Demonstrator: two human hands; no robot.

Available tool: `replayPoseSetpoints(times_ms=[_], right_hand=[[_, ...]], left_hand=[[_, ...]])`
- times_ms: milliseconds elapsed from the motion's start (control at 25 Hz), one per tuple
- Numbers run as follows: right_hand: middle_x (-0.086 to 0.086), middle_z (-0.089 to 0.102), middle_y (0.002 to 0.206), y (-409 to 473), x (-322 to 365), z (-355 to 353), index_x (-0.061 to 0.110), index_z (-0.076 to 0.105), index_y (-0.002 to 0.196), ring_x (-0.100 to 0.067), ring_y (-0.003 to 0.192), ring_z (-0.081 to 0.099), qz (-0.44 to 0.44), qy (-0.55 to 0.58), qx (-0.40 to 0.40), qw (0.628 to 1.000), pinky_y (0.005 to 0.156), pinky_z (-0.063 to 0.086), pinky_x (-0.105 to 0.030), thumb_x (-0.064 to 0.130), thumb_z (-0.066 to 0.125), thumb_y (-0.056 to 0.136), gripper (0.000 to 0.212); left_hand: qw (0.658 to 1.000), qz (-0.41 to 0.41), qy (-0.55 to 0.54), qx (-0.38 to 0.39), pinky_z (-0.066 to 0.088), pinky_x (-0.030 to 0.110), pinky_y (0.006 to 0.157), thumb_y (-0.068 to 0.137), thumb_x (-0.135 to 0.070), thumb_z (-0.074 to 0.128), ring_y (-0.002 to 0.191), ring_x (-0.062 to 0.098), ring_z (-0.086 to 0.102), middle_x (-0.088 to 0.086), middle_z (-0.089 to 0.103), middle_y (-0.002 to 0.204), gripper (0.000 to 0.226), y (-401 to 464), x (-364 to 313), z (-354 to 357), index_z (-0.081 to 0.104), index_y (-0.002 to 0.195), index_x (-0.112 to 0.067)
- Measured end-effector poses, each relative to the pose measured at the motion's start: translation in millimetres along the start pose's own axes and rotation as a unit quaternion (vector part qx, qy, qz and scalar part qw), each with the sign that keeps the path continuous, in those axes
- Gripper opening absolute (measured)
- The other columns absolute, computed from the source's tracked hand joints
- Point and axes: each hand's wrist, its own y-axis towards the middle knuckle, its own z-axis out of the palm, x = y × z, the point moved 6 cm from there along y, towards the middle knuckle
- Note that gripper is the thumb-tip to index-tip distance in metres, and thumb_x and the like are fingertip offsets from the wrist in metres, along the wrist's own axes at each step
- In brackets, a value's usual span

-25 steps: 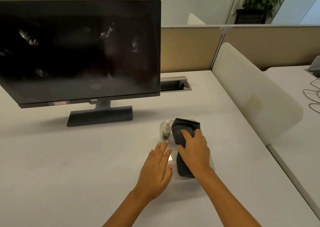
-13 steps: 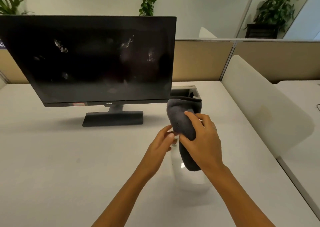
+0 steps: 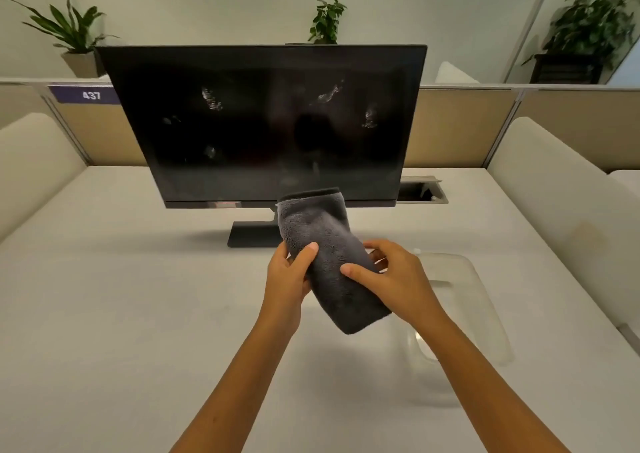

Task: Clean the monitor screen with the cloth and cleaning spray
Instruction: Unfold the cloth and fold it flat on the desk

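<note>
A black monitor [image 3: 263, 123] stands on the white desk [image 3: 121, 314], its dark screen marked with several whitish smudges. In front of its base a folded dark grey cloth [image 3: 325, 244] is held up above the desk. My left hand [image 3: 289, 276] grips the cloth's left edge with the thumb on top. My right hand [image 3: 391, 276] holds its right side, thumb pressed across the front. A clear plastic tray [image 3: 464, 300] lies on the desk to the right, behind my right hand. The spray bottle is hidden apart from a possible white tip by my right hand.
Beige partitions and padded dividers [image 3: 554, 189] border the desk on both sides and behind. A cable hatch [image 3: 420, 191] sits open at the monitor's right. Potted plants [image 3: 69, 33] stand beyond the partition.
The cloth has been lifted out of the tray and carried left toward the monitor's middle. My left hand, earlier flat by the tray, now grips the cloth too. The view shifted left.
</note>
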Motion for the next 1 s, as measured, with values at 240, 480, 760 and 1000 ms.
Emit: replayPoseSetpoints(times_ms=[240, 480, 760, 1000], right_hand=[[0.003, 0.06, 0.089, -2.6, 55.8, 49.1, 0.017, 0.068, 0.093, -0.008, 0.075, 0.051, -0.07, -0.032, -0.057, 0.995, 0.065, 0.036, -0.007, 0.031, 0.071, 0.08, 0.019], [-0.003, 0.068, 0.096, -3.6, 113.4, 86.1, 0.014, 0.069, 0.093, -0.016, 0.086, 0.058, -0.178, -0.088, -0.036, 0.979, 0.078, 0.038, -0.013, 0.016, 0.065, 0.085, 0.009], [-0.008, 0.065, 0.096, -7.8, 145.6, 102.0, 0.01, 0.066, 0.094, -0.022, 0.089, 0.056, -0.203, -0.139, -0.031, 0.969, 0.084, 0.045, -0.031, 0.014, 0.057, 0.09, 0.01], [0.001, 0.053, 0.085, 0.4, 132.2, 112.3, 0.025, 0.042, 0.092, -0.014, 0.07, 0.049, -0.115, -0.198, 0.047, 0.972, 0.069, 0.046, -0.028, 0.024, 0.039, 0.099, 0.007]], left_hand=[[0.997, -0.042, 0.065, 0.004, 0.053, 0.039, 0.086, 0.085, -0.026, 0.062, 0.12, 0.029, 0.052, 0.008, 0.046, 0.138, 0.062, 3.5, -3.3, -80.3, 0.031, 0.138, -0.02], [0.867, 0.158, 0.46, -0.11, 0.03, 0.054, 0.104, 0.067, -0.034, 0.079, 0.139, 0.032, 0.018, 0.006, 0.006, 0.154, 0.107, 9.6, -67.0, -156.0, 0.005, 0.144, -0.025], [0.678, 0.299, 0.65, 0.17, 0.019, 0.051, 0.106, 0.086, -0.036, 0.056, 0.112, 0.019, 0.048, -0.008, 0.059, 0.105, 0.012, 20.4, -109.3, -138.3, 0.055, 0.098, -0.033], [0.713, 0.246, 0.613, 0.236, 0.04, 0.026, 0.082, 0.094, -0.026, 0.047, 0.094, 0.016, 0.052, 0.004, 0.061, 0.11, 0.021, 25.6, -116.6, -131.6, 0.056, 0.111, -0.018]])
